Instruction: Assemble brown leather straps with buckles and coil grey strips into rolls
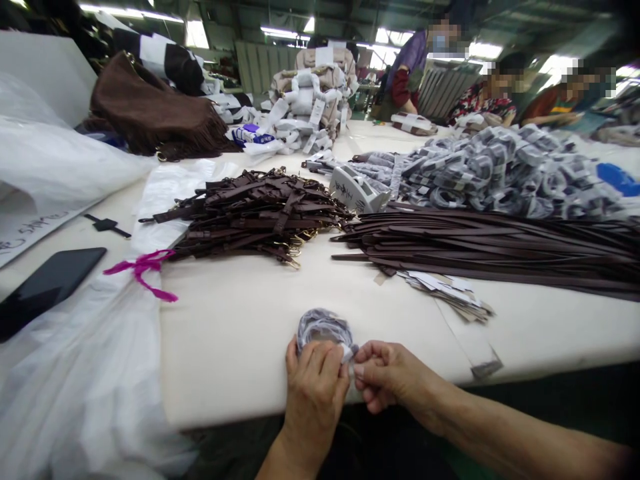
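A coiled strap in clear plastic wrap (pixel 325 325) lies at the table's front edge. My left hand (pixel 317 380) grips its near side, fingers bent over the coil. Just right of it, my right hand (pixel 383 375) pinches at the coil's right end, where a small white piece (pixel 346 353) shows; what exactly its fingertips hold is too small to make out. Beyond the hands are a pile of short dark brown straps with gold clasps (pixel 260 213) and a bundle of long brown straps (pixel 490 243).
Paper cards (pixel 450 293) lie right, a magenta ribbon (pixel 145 270), black phone (pixel 55 283) and plastic sheeting (pixel 90 373) left. Behind are a brown fringed bag (pixel 155 110), a white tape dispenser (pixel 355 190) and many wrapped coils (pixel 490 167). Several people work at the far right.
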A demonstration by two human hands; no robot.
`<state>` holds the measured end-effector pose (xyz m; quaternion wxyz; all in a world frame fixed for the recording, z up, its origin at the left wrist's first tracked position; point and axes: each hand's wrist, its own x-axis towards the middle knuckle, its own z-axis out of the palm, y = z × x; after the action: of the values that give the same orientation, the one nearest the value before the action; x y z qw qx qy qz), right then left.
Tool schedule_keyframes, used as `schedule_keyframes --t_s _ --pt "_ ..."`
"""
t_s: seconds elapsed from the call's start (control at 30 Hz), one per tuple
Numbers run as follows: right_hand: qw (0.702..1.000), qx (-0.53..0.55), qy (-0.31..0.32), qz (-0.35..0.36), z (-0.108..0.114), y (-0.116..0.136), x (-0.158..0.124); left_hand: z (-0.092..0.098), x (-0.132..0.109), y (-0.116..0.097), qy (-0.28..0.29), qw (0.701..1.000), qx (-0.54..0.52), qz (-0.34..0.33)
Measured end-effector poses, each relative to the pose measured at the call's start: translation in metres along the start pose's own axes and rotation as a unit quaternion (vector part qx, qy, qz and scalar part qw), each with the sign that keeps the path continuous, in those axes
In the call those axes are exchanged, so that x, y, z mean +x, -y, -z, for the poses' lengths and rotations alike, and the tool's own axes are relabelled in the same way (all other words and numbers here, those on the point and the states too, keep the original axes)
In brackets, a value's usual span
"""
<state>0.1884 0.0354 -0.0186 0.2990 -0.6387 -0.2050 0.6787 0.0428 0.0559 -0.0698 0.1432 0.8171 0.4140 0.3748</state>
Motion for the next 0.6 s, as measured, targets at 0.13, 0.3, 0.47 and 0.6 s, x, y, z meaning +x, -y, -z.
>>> schedule_keyframes --t_s 0.13,0.3,0.47,0.6 --pt "0.999 -0.026 -0.013 0.018 -0.001 -0.001 0.005 0.008 0.003 -0.003 0.058 0.998 -0.003 0.007" --pt "0.997 -0.051 -0.013 0.053 -0.001 -0.007 0.011 0.006 0.002 -0.003 0.052 0.999 0.002 -0.001" --pt "0.985 -0.076 -0.019 0.155 -0.008 -0.01 0.002 0.032 0.015 -0.005 0.088 0.988 -0.109 0.07" --pt "0.922 -0.153 -0.08 0.346 -0.015 -0.003 -0.006 0.065 0.034 -0.013 0.187 0.906 -0.302 0.228"
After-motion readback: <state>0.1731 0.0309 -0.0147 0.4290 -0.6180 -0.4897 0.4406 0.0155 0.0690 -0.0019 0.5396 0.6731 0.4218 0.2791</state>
